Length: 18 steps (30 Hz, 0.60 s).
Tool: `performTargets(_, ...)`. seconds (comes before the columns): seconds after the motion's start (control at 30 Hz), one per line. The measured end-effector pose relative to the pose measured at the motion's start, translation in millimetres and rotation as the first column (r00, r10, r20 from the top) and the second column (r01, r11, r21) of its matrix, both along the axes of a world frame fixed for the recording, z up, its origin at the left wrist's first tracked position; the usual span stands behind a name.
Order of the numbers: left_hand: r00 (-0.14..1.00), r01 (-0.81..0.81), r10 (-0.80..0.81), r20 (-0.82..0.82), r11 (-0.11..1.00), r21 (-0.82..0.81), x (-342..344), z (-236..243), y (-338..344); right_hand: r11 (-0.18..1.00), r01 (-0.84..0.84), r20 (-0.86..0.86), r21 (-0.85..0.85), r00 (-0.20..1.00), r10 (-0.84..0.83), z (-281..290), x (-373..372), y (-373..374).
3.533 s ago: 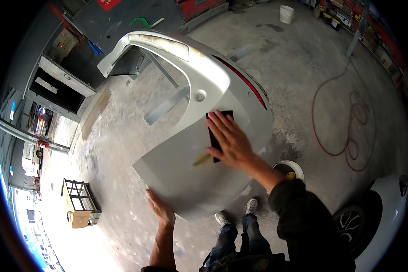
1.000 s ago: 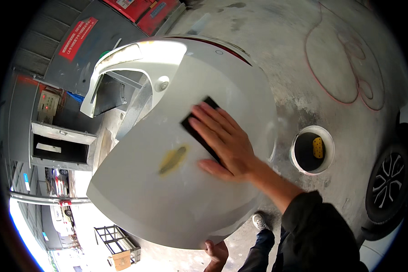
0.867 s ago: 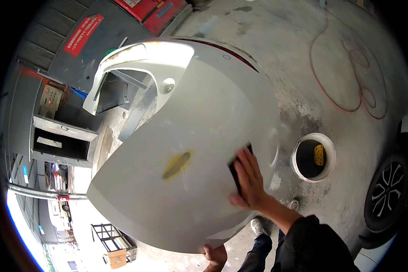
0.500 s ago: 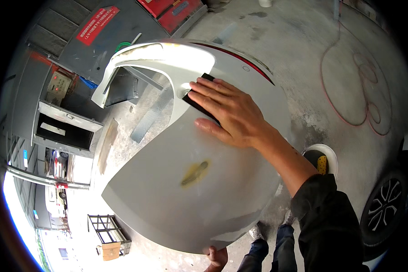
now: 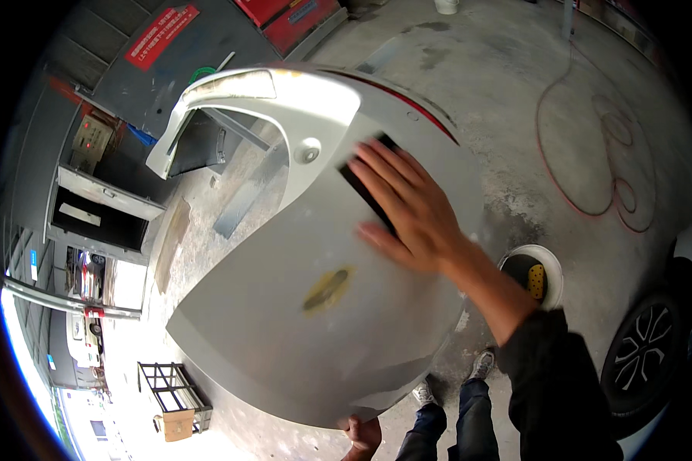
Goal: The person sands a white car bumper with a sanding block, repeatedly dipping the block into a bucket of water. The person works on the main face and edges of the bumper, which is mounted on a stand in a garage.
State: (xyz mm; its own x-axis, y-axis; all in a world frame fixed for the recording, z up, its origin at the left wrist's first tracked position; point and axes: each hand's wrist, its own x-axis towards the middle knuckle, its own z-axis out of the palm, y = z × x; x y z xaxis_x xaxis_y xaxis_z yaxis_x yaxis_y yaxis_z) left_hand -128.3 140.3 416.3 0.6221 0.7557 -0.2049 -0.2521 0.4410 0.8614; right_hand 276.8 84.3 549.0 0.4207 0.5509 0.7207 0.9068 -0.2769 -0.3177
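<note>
A large light-grey car body panel (image 5: 261, 338) fills the middle of the head view, curved, with a big opening at its far left. My right hand (image 5: 411, 203), slightly blurred, lies with fingers stretched over a black sanding block (image 5: 365, 194) and presses it against the upper right of the panel. Left of the block, a round recess (image 5: 307, 151) shows in the panel. Lower down is a yellowish patch (image 5: 327, 290) with a dark centre. My left hand (image 5: 363, 435) grips the panel's near edge, its fingers partly hidden beneath.
Right of the panel, a white bucket (image 5: 555, 269) holds a yellow sponge (image 5: 536, 283). A car wheel (image 5: 642, 349) stands at the right rim, and a reddish hose (image 5: 550, 165) coils on the floor. A metal frame (image 5: 173, 388) sits at lower left; a control box (image 5: 92, 138) is farther back.
My right hand has slid the sanding block right and nearer to me over the panel, uncovering the round recess. My left hand keeps its hold. The whole view has shifted slightly.
</note>
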Motion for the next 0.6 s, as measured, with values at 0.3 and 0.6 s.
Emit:
performTargets(0.3, 0.992, 0.079, -0.071, -0.102, 0.994, 0.079, 2, 5, 5, 0.976, 0.113, -0.187, 0.188, 0.979, -0.077, -77, -59, -25)
performTargets(0.6, 0.996, 0.031, -0.020, -0.089, 0.993, 0.118, -2, -8, 6, 0.995, 0.050, -0.002, 0.085, 0.999, -0.050, 19, 32, 27)
